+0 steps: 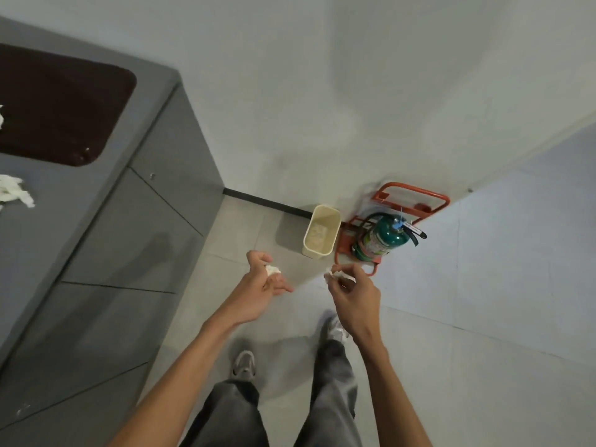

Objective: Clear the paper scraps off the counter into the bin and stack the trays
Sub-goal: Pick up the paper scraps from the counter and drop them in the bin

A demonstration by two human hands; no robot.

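Note:
My left hand (pixel 261 282) pinches a small white paper scrap (pixel 273 270) between thumb and fingers, above the tiled floor. A second crumpled white scrap (pixel 332 275) is held in my right hand (pixel 353 295), whose fingers curl round it. Both hands are a short way in front of the cream bin (pixel 322 230), which stands on the floor by the wall with paper lying in its bottom. More white scraps (pixel 14 191) lie on the grey counter (pixel 48 221) at the far left. A dark brown tray (pixel 61 104) sits on the counter behind them.
A green fire extinguisher (pixel 380 237) in an orange stand (pixel 409 201) sits right beside the bin in the corner. Grey cabinet fronts (pixel 129 253) run along the left. My legs and shoes are on the floor below my hands.

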